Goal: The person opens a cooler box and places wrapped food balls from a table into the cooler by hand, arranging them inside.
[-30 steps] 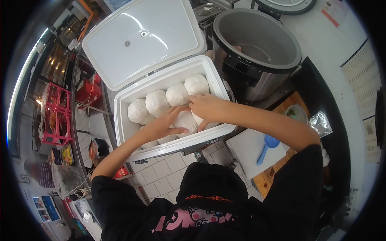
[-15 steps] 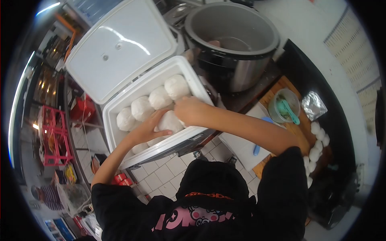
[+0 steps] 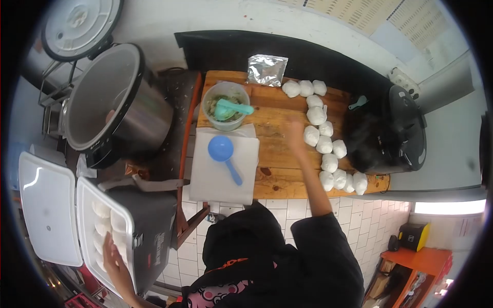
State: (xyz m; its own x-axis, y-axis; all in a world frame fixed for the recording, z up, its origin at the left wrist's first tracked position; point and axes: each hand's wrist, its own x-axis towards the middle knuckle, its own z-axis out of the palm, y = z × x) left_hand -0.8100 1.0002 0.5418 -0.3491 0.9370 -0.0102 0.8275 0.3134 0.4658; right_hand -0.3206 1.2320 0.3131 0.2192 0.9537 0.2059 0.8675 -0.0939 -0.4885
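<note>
My left hand is at the opening of the white-rimmed cooler box, fingers stretched out. It is beside the white round wrapped bundles packed inside, and I see nothing in its grip. Over the wooden table is my right hand, smeared by motion, so its fingers do not show clearly. Nearest to it are several small white wrapped bundles, set in a crooked line along the table's right part.
A plastic tub with a teal spoon stands on the table. A blue ladle lies on white sheets. Behind is a foil packet. A large open pot stands left, a black cooker right.
The view has swung right from the cooler to the table. Both hands were on a bundle in the cooler; my right hand has left it for the table, while my left stays there.
</note>
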